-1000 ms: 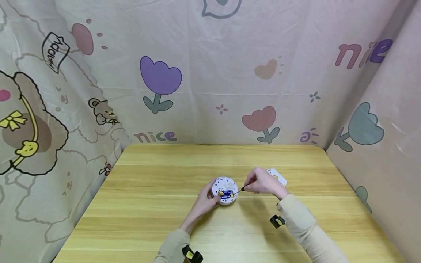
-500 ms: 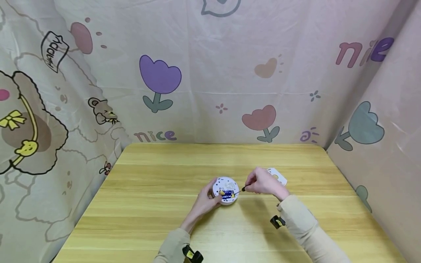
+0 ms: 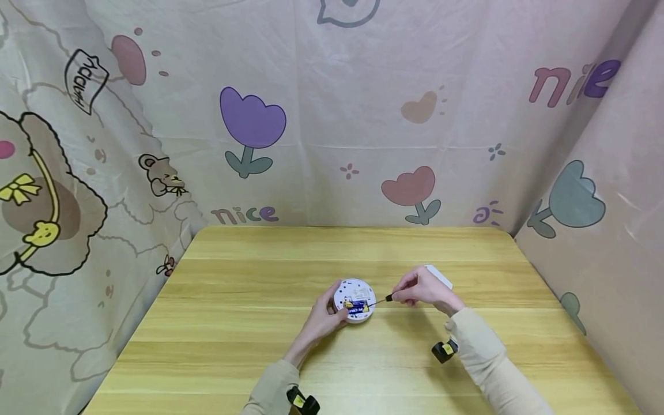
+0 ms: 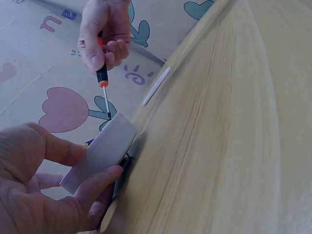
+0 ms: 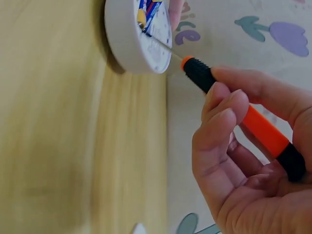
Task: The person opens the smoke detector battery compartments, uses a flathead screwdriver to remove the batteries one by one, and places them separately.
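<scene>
The head view is bright and evenly lit, with a pale sheen on the near part of the desk [image 3: 373,377] and a faint, soft-edged shadow beside the right sleeve [image 3: 479,349]. The left wrist view is dimmer and bluish; the right wrist view is soft, its desk grain smeared and the printed backdrop [image 5: 224,44] blurry.

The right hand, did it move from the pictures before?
Yes, a little: in the head view, the right hand shifted to the right, now hiding more of the white flat piece lying on the table.
</scene>
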{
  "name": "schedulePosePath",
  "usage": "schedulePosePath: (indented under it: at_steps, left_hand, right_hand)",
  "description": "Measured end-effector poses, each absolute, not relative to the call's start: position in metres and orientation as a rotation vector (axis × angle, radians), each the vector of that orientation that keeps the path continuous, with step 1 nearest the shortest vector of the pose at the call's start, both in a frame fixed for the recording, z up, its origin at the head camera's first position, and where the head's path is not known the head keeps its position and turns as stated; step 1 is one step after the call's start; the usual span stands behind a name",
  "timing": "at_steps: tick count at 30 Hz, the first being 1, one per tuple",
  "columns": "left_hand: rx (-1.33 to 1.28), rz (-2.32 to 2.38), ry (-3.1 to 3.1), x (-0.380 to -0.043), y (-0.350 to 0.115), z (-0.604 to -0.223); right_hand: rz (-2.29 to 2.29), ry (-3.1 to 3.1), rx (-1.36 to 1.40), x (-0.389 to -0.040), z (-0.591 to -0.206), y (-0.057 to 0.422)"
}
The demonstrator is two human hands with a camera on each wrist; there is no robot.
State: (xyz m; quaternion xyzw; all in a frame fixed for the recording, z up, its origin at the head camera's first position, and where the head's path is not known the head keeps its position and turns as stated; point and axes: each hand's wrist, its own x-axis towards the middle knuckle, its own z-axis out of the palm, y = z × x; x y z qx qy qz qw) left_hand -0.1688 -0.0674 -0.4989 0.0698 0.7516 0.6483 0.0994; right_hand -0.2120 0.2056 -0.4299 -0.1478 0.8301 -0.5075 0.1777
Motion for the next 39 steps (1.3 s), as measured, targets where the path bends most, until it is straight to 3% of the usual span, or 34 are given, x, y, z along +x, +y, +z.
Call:
schedulePosePath:
  at_steps: [21,39]
  left_hand:
    - [0.162,1.900,2.192,-0.170,-0.067,-0.499]
    - [0.121,1.943,2.122,-0.171,-0.066,-0.497]
  right_hand:
    - [-1.773,1.979,-0.314,-0.211,-0.473,0.228]
    - [-1.933,1.689,-0.216,-0.208,-0.489,0.233]
